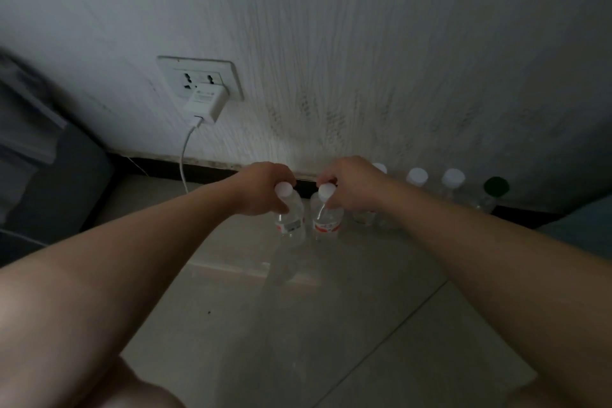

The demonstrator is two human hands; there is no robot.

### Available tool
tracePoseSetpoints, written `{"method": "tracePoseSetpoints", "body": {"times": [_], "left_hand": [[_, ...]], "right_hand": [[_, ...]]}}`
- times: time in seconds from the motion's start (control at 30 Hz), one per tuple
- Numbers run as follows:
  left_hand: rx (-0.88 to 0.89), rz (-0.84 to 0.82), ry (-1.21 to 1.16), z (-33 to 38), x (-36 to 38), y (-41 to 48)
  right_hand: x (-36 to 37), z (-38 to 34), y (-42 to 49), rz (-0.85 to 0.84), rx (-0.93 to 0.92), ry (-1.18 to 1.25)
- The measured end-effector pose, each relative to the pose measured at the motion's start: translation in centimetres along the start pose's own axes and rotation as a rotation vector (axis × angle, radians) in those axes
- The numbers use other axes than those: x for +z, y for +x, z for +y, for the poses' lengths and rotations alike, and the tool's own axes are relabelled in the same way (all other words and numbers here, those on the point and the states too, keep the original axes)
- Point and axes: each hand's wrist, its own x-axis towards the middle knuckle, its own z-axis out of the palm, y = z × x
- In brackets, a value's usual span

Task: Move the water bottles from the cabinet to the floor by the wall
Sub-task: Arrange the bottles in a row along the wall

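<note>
Both arms stretch low toward the white textured wall [364,60]. The left hand [261,190] grips a clear plastic water bottle with a white cap [291,215] by the neck, fingers curled tight round it just under the cap. The right hand [351,187] does the same with a second clear white-capped bottle [326,219], fingers wrapped round its neck.

Both bottles are upright with red-and-white labels, side by side and nearly touching. They're down at the pale tiled floor [298,325], just in front of the dark baseboard [198,167]. Honestly can't tell if their bottoms actually rest on the tile or sit just above it.

To the right along the same wall there's a row of more bottles. One white cap [380,167] peeks out behind the right hand, then come two white-capped clear bottles [417,175] [453,177], then a dark green-capped bottle [495,187] at the right end.

Left of the hands there's a white wall socket [198,76] with a white charger block [207,103] plugged in, its white cable [183,159] hanging toward the floor. At the left edge there's something grey and blurry [49,175]; can't make out what it is.
</note>
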Motion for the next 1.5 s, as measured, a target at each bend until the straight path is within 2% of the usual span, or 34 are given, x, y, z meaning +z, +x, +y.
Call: {"method": "tracePoseSetpoints", "body": {"times": [0.27, 0.43, 0.97, 1.5], "left_hand": [[-0.268, -0.006, 0.007, 1.5, 0.2, 0.1], [-0.290, 0.003, -0.031, 2.3, 0.0, 0.1], [0.004, 0.065, 0.023, 1.5, -0.9, -0.2], [0.048, 0.059, 0.020, 1.5, -0.2, -0.1]], "right_hand": [[0.1, 0.1, 0.1, 0.017, 0.001, 0.014], [0.1, 0.0, 0.2, 0.023, 0.002, 0.003], [0.3, 0.2, 0.5, 0.061, 0.006, 0.015], [0.6, -0.2, 0.2, 0.072, 0.004, 0.009]]}}
